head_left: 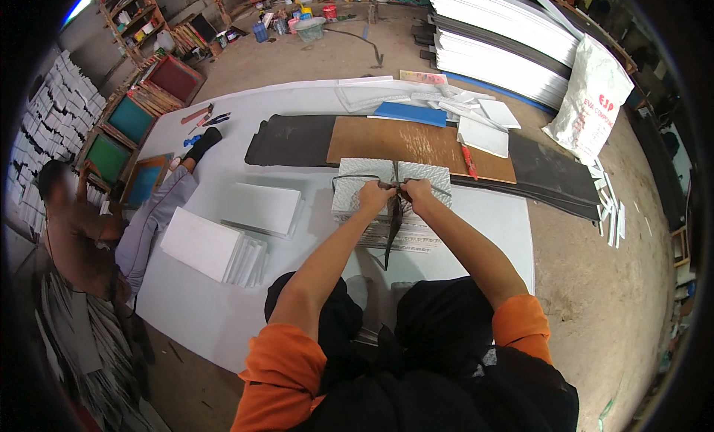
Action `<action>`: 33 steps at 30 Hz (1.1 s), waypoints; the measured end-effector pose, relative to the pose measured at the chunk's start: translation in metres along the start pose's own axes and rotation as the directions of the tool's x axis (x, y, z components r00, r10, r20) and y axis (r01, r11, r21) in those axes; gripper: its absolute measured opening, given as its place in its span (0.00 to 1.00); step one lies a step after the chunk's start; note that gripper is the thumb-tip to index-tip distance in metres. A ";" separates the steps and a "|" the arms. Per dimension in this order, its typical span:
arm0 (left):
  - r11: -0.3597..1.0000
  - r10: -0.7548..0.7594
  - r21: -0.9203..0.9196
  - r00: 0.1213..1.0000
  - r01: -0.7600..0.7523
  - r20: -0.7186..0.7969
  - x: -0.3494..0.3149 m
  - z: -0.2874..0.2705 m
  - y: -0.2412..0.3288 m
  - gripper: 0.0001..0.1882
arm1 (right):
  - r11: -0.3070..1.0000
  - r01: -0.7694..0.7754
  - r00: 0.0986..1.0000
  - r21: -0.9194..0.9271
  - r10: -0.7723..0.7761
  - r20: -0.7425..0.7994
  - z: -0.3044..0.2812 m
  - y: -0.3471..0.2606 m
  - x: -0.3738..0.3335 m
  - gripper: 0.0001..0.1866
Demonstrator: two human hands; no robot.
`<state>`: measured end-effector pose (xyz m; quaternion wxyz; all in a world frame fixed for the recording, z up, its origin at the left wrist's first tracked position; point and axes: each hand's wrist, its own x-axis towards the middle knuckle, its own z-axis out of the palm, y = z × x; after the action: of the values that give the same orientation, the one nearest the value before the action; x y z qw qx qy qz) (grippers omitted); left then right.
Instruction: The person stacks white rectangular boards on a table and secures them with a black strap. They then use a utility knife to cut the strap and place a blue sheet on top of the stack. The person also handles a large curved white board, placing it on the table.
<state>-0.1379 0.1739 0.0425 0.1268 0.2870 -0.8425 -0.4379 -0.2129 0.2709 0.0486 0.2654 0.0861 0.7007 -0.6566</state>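
Observation:
In front of me stands a stack of white textured sheets (358,169), with a black strip (393,235) running around and across it. My left hand (374,197) is closed on the strip at the middle of the stack's top. Close beside it, my right hand (417,195) also grips the strip, where the strands cross. A loose end of the strip hangs down the near side of the stack. Two piles of smooth white sheets, one farther (262,207) and one nearer (201,242), lie to the left of my arms.
Beyond the stack, a brown board (401,143) lies on black sheets (288,139), with a red cutter (468,163) and a blue piece (410,114) nearby. A person (85,239) sits at left, legs on the white surface. A white sack (591,97) stands at right.

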 end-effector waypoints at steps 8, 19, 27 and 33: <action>0.998 0.056 0.000 0.993 -0.056 0.107 0.004 0.000 0.025 0.15 | 0.993 0.084 0.994 -0.085 -0.078 0.075 -0.022 -0.002 0.007 0.05; 0.872 0.031 -0.454 0.906 0.183 0.423 0.019 -0.021 0.038 0.13 | 0.862 0.330 0.927 -0.383 -0.221 0.302 -0.029 0.003 0.003 0.09; 0.852 -0.025 -0.479 0.930 0.213 0.368 0.014 -0.040 0.043 0.13 | 0.419 0.492 0.840 -0.763 -0.459 0.290 -0.011 -0.012 -0.030 0.15; 0.793 -0.009 -0.568 0.937 0.220 0.350 0.012 -0.048 0.062 0.14 | 0.070 0.694 0.459 -0.717 -0.810 0.365 -0.005 -0.020 -0.032 0.10</action>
<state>-0.1483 0.1623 0.1202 0.0411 0.2060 -0.6504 -0.7300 -0.1966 0.2803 0.0819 -0.1529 -0.3745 0.8648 -0.2974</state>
